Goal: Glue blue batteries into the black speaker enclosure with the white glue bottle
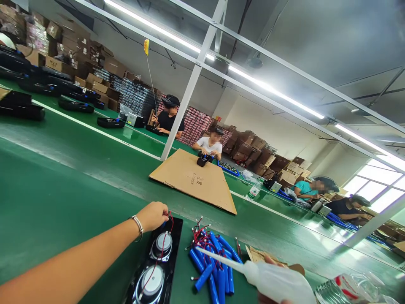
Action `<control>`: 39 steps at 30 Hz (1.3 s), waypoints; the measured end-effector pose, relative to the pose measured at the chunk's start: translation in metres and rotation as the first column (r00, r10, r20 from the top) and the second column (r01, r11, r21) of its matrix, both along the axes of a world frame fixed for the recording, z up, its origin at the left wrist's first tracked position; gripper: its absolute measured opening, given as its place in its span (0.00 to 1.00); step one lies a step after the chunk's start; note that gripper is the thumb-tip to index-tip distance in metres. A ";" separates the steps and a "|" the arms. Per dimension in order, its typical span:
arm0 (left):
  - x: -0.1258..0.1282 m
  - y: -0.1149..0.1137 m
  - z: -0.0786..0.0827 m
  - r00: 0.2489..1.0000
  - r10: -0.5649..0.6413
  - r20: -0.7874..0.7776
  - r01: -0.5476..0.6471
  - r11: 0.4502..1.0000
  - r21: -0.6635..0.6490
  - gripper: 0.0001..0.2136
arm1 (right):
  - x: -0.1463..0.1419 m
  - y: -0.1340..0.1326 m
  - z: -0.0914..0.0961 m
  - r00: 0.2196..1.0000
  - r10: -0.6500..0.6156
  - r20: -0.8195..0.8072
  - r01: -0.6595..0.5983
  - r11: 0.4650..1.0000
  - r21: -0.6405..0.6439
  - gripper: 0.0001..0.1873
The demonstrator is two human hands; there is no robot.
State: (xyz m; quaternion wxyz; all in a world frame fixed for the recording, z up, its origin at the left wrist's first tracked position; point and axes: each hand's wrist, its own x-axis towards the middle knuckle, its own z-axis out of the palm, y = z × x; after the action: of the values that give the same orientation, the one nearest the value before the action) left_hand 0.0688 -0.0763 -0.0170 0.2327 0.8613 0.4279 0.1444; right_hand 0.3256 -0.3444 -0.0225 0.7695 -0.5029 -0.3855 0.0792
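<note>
Head view showed the left hand (pixel 154 215) closed in a loose fist at the far end of a black speaker panel (pixel 155 266), fingertips pinched on a red wire (pixel 171 221) there. A bracelet (pixel 138 226) sat on that wrist. The right hand (pixel 272 300) lay mostly out of frame at the bottom edge; it was wrapped around a white squeeze bottle (pixel 278 283), and how tightly could not be told. The bottle's long thin nozzle (pixel 218 258) pointed left, its tip over a pile of blue batteries (pixel 211 264).

The panel lay on the green belt (pixel 63 190) near the bottom, left of centre, running away from the viewer. It was glossy black and held two round silver drivers, one behind the other, with red and black leads trailing across them.

The batteries lay just right of the panel, loosely heaped, each a blue cylinder with red and black leads; about ten or more, not countable exactly. A flat cardboard sheet (pixel 194 179) lay farther along the belt. Four other people sat across the line to the far right, one of them working on a small black item (pixel 202 160) at the sheet's far edge. Several black housings (pixel 22 107) sat on the belt at far left.
</note>
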 end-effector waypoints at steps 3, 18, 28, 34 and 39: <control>0.000 0.001 0.000 0.996 0.052 0.075 -0.046 0.996 -0.082 0.09 | -0.029 0.017 0.008 0.992 0.087 -0.094 -0.084 0.996 0.033 0.33; -0.052 -0.074 -0.060 0.770 0.316 0.554 0.075 0.817 -0.571 0.24 | -0.130 0.057 0.057 0.968 0.217 0.123 -0.201 0.971 -0.128 0.32; -0.050 -0.066 -0.063 0.772 0.310 0.555 0.149 0.761 -0.632 0.27 | -0.161 0.099 0.067 0.871 0.185 0.456 -0.076 0.966 -0.247 0.25; -0.050 -0.066 -0.067 0.771 0.313 0.555 0.152 0.756 -0.637 0.26 | -0.162 0.113 0.062 0.805 0.223 0.550 -0.056 0.951 -0.304 0.23; -0.050 -0.066 -0.067 0.778 0.324 0.538 0.125 0.760 -0.638 0.27 | -0.165 0.123 0.056 0.779 0.251 0.574 -0.052 0.939 -0.340 0.22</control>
State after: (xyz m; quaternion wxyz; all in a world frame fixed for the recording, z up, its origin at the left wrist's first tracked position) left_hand 0.0185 -0.1424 -0.0843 0.6313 0.6056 0.3979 0.2764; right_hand 0.1602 -0.2215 0.0333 0.5076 -0.5810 -0.6354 0.0339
